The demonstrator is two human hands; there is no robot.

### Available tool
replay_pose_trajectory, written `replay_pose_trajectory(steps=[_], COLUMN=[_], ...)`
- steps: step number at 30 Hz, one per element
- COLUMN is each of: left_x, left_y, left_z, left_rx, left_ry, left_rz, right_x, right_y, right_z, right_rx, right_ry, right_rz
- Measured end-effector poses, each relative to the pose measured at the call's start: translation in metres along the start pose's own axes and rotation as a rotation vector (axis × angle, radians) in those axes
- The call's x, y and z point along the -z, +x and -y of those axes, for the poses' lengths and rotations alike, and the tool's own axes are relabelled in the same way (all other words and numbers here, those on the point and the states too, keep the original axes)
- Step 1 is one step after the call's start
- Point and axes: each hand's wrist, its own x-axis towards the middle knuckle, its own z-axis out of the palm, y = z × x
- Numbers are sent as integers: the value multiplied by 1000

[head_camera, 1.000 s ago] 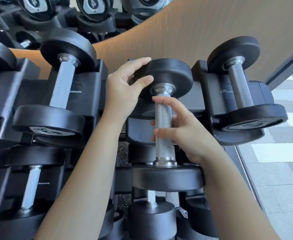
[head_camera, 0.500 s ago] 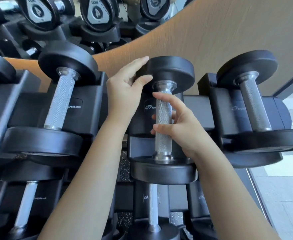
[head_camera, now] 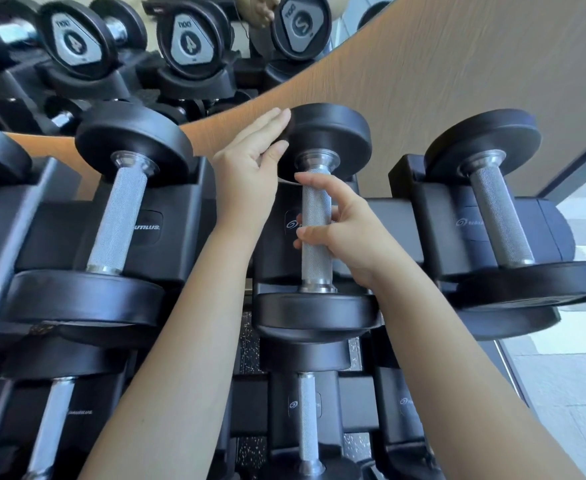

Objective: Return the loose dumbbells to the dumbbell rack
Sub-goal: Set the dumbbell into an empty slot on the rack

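Observation:
A black dumbbell with a knurled steel handle lies in the middle cradle of the top tier of the black dumbbell rack. My left hand rests against the left side of its far head, fingers straight, thumb on the head's inner face. My right hand comes in from the right and curls its fingers round the middle of the handle, index finger raised near the far collar. The near head sits against the cradle's front lip.
Matching dumbbells fill the neighbouring cradles, one to the left and one to the right. More dumbbells lie on the tier below. A curved wooden wall and a mirror stand behind the rack. Grey tiled floor shows at right.
The middle dumbbell has slid away from me, deeper into its cradle, with both hands moving along with it. My view has tilted up, showing more of the mirror.

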Motion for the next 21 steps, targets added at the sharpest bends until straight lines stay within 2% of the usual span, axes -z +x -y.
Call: replay_pose_trajectory(steps=[6,11,15,21], left_x=[14,17,17,27], left_y=[-16,-21,-33,-68], left_z=[0,2,-4,-13], left_rx=[32,13,27,58], left_ry=[-61,67,103,57], left_rz=[88,165,234,251], right_x=[-3,0,6,15], right_y=[2,6,12,-9], right_z=[1,0,-1,0], right_rx=[-3,-24,-117,-113], right_ry=[-37,-44,-21,-121], right_rz=[-14,9,4,-6])
